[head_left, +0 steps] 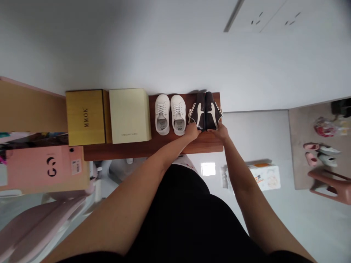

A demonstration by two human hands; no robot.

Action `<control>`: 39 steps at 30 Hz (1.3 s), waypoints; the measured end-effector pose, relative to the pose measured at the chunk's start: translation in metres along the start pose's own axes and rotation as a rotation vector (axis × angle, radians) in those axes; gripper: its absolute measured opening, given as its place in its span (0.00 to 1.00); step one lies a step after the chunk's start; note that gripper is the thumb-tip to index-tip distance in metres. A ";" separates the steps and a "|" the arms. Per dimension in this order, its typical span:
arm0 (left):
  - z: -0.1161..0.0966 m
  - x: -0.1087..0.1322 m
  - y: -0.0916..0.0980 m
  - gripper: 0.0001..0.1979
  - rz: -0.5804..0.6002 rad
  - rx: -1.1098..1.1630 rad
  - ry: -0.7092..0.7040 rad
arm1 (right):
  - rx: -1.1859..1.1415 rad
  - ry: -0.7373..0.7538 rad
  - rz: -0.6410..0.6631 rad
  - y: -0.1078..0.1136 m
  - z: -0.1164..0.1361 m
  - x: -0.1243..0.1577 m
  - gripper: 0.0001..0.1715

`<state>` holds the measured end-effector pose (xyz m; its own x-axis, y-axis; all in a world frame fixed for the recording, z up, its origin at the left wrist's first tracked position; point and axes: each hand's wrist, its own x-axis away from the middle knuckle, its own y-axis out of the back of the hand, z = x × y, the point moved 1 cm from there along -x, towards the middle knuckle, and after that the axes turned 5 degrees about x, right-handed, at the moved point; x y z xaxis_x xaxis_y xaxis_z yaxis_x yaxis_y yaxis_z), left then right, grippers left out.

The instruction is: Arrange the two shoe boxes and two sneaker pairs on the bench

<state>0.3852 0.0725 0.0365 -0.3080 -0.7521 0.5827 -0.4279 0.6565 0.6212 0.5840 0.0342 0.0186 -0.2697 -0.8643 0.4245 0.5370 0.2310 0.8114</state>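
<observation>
A pair of dark brown sneakers (212, 111) with cream stripes and laces lies side by side on its sides, soles together, at the right end of the brown wooden shelf (126, 150). My left hand (192, 130) grips the heel of the left shoe, and my right hand (220, 131) grips the heel of the right one. Parts of my fingers are hidden behind the shoes. Just left of them stand white sneakers (178, 115), toes toward the wall.
A cream shoebox (130, 115) and a gold shoebox (86, 117) stand on the shelf's left part. A pink box (44, 166) and a pink chair (44, 224) are lower left. On the floor at right are a white package (265, 177), several shoes and a brown stool (334, 186).
</observation>
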 end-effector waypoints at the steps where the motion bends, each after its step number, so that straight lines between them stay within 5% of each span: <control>1: 0.000 -0.002 0.004 0.24 0.001 -0.028 -0.030 | 0.041 0.013 -0.010 0.002 0.003 0.001 0.28; 8: -0.015 0.010 0.031 0.20 0.061 -0.232 -0.271 | 0.425 0.168 -0.073 0.015 0.012 0.018 0.16; 15: -0.036 0.021 0.029 0.19 0.110 -0.307 -0.241 | 0.569 0.290 -0.053 0.012 0.024 0.020 0.11; 29: -0.046 -0.005 0.030 0.17 0.071 -0.324 -0.224 | 0.592 0.298 -0.034 0.001 0.040 -0.003 0.15; 39: -0.030 0.003 0.038 0.15 0.004 -0.052 -0.233 | 0.484 0.189 -0.150 0.006 0.048 0.017 0.18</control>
<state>0.3935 0.0971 0.0777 -0.5003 -0.7385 0.4519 -0.3840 0.6571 0.6487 0.5438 0.0427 0.0496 -0.1423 -0.9588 0.2460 0.0620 0.2394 0.9689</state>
